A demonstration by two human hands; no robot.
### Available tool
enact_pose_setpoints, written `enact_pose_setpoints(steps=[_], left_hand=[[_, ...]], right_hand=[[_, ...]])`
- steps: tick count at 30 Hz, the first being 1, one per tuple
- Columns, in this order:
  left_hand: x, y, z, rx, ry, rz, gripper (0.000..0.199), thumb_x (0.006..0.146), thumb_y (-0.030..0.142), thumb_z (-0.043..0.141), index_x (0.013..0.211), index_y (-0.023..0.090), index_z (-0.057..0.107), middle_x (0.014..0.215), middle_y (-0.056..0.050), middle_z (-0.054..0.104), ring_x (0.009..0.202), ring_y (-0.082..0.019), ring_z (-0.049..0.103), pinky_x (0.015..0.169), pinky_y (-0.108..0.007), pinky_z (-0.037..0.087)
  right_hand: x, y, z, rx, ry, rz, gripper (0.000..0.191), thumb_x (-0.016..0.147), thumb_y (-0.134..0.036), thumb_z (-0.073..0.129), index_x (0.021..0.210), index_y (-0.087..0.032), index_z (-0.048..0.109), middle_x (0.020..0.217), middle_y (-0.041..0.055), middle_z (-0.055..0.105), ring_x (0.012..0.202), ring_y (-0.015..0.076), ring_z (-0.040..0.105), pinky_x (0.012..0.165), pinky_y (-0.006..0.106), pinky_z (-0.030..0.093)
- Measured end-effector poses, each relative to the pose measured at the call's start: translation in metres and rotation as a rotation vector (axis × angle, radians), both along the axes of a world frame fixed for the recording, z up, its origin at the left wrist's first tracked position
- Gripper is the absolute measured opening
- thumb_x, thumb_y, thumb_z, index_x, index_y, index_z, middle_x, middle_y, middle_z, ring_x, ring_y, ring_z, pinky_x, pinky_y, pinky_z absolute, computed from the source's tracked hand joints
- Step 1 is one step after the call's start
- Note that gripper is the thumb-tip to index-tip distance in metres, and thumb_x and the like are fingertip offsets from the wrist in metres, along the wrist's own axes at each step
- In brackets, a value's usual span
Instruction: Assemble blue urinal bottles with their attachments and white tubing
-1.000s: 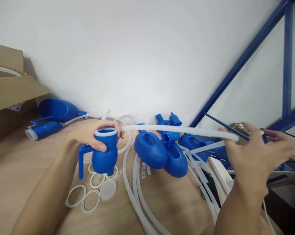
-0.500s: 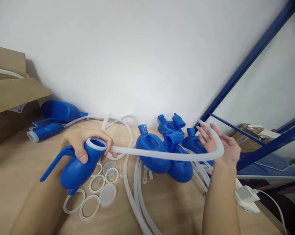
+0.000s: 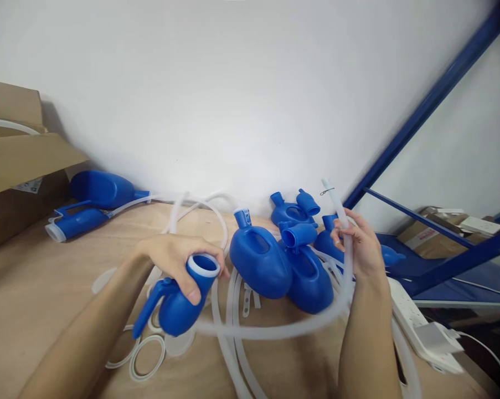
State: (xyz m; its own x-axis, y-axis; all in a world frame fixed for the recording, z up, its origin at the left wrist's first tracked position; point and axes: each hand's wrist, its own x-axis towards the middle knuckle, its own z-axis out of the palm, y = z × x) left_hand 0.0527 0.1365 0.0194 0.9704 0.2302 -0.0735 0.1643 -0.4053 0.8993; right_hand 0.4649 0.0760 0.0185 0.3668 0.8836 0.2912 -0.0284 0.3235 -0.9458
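My left hand (image 3: pixel 183 260) is wrapped round a small blue plastic cup piece (image 3: pixel 179 310) with a white rim and a long handle, its round opening facing up. My right hand (image 3: pixel 360 241) pinches a translucent ribbed hose (image 3: pixel 274 331) near its end. That end points up and has a thin dark wire loop (image 3: pixel 328 191) round it. From my right hand the hose curves down and runs left toward the blue piece; where it meets the piece is blurred. Right of my left hand lie blue bottles (image 3: pixel 260 260) with necks and handle holes.
White rings (image 3: pixel 147 357) lie on the wooden table (image 3: pixel 58 282). Loose hoses cross the middle. More blue bottles (image 3: pixel 104 188) lie at the back left beside a cardboard box (image 3: pixel 21 160). A power strip (image 3: pixel 419 332) and a blue metal frame (image 3: pixel 432 83) stand at the right.
My left hand has moved right and down with the blue piece. My right hand, open before, has closed on the hose and raised its end; the hose now sags lower.
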Motion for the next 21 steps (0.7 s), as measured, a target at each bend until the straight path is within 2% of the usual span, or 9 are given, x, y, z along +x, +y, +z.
enact_pose_setpoints(steps=[2,3,6,9,11,14,18,21], left_hand=[[0.004,-0.001,-0.003,0.099,-0.124,0.113,0.061,0.066,0.051,0.095,0.113,0.024,0.068,0.129,-0.009,0.072,0.12,-0.031,0.067,0.101,-0.039,0.055],[0.005,0.0,-0.005,0.131,-0.219,0.205,0.062,0.069,0.056,0.092,0.114,0.024,0.066,0.128,-0.009,0.071,0.119,-0.031,0.067,0.099,-0.039,0.056],[0.001,0.007,-0.011,0.156,-0.545,0.595,0.064,0.079,0.074,0.075,0.118,0.026,0.06,0.124,-0.009,0.069,0.108,-0.028,0.067,0.086,-0.035,0.058],[-0.002,0.011,-0.017,0.177,-0.717,0.936,0.063,0.087,0.081,0.058,0.121,0.029,0.054,0.118,-0.006,0.067,0.088,-0.021,0.066,0.069,-0.03,0.056],[0.001,0.01,-0.019,0.198,-0.754,1.056,0.059,0.09,0.08,0.054,0.121,0.029,0.052,0.112,-0.005,0.065,0.072,-0.016,0.061,0.058,-0.027,0.051],[0.009,0.004,-0.02,0.208,-0.799,1.084,0.058,0.091,0.078,0.055,0.122,0.03,0.049,0.114,-0.005,0.062,0.07,-0.015,0.059,0.056,-0.026,0.049],[0.021,-0.005,-0.018,0.222,-0.831,0.969,0.061,0.089,0.077,0.061,0.124,0.03,0.043,0.124,-0.007,0.062,0.09,-0.02,0.065,0.07,-0.03,0.055],[0.023,-0.006,-0.018,0.266,-0.815,0.936,0.057,0.09,0.069,0.065,0.122,0.029,0.042,0.123,-0.008,0.063,0.094,-0.021,0.065,0.071,-0.03,0.055]], right_hand=[[-0.001,-0.005,0.004,0.035,-0.046,-0.019,0.05,0.059,-0.018,0.067,0.107,-0.027,0.059,0.069,-0.0077,0.061,0.039,0.0086,0.045,0.036,0.022,0.032],[-0.001,-0.008,0.006,0.034,-0.071,-0.027,0.05,0.059,-0.017,0.066,0.107,-0.028,0.059,0.068,-0.0083,0.061,0.037,0.0079,0.042,0.037,0.022,0.032],[0.001,-0.02,0.01,0.021,-0.166,-0.042,0.048,0.059,-0.016,0.064,0.105,-0.028,0.062,0.066,-0.0084,0.061,0.037,0.0074,0.039,0.039,0.023,0.03],[0.0,-0.031,0.014,0.004,-0.361,-0.043,0.041,0.065,-0.018,0.063,0.105,-0.026,0.066,0.069,-0.0061,0.062,0.044,0.0101,0.047,0.046,0.026,0.039],[-0.004,-0.036,0.017,-0.016,-0.548,-0.051,0.035,0.072,-0.021,0.063,0.106,-0.025,0.068,0.072,-0.0035,0.066,0.053,0.0139,0.057,0.058,0.029,0.049],[-0.018,-0.04,0.02,-0.02,-0.793,-0.057,0.031,0.081,-0.025,0.058,0.11,-0.025,0.069,0.077,-0.0003,0.071,0.067,0.0194,0.066,0.073,0.035,0.054],[-0.044,-0.04,0.025,0.001,-0.95,-0.009,0.035,0.085,-0.022,0.05,0.114,-0.025,0.07,0.081,0.0005,0.073,0.07,0.0207,0.069,0.075,0.036,0.054],[-0.055,-0.038,0.025,0.027,-0.991,-0.021,0.039,0.086,-0.019,0.047,0.117,-0.026,0.069,0.082,-0.0002,0.073,0.07,0.0202,0.07,0.074,0.035,0.054]])
